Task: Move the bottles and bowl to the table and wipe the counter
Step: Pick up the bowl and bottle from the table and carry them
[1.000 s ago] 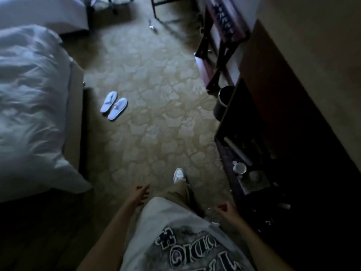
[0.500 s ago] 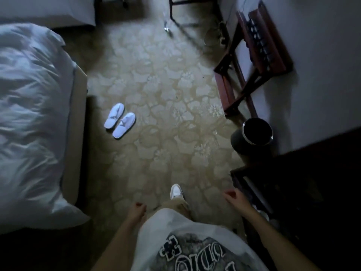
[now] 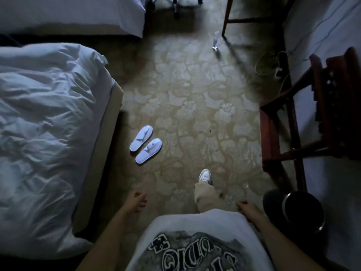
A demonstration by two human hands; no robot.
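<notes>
The dark tabletop with cups has dropped out of view past the bin (image 3: 293, 210), bottles and bowl unseen; left hand (image 3: 134, 202) and right hand (image 3: 247, 209) empty, fingers loosely curled, task unstarted.

A dim hotel room, seen from above. A floral-patterned beige carpet (image 3: 195, 106) fills the middle. On the left stands a bed (image 3: 48, 143) with a rumpled white duvet; a second bed (image 3: 74, 12) lies beyond it. A pair of white slippers (image 3: 145, 144) sits side by side on the carpet, near the bed's edge. To the right, a dark wooden luggage rack (image 3: 316, 118) stands against the wall, with a round black bin (image 3: 300, 210) near its closer end. A cable (image 3: 269, 65) coils on the floor further off.
</notes>
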